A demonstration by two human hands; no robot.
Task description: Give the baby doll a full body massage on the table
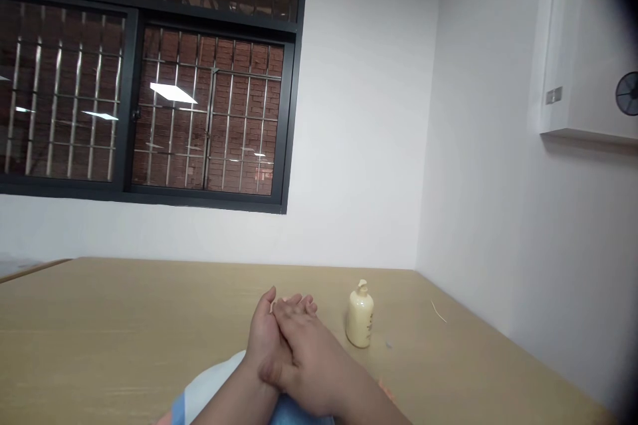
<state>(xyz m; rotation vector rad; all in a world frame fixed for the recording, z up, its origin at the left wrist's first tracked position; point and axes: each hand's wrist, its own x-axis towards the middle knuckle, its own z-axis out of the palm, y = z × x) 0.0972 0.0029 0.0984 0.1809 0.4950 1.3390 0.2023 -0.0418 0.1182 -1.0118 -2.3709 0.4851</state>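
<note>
My left hand (264, 335) is turned palm up, its thumb raised and its fingers stretched out. Across that palm lies my right hand (312, 352), flat and palm down, with its fingers extended and its thumb by the left wrist. The two palms touch, and I see no object between them, though the contact area is hidden. Just right of the hands, a pale yellow pump bottle (359, 319) stands upright on the wooden table (124, 332), apart from both hands.
Beneath my forearms is a white and blue item (214, 375), partly hidden. A small pale scrap (389, 344) and a thin strand (438, 311) lie on the right. White walls (363, 113) border the table, with a barred window (209, 113) at the back and a wall box (588, 80).
</note>
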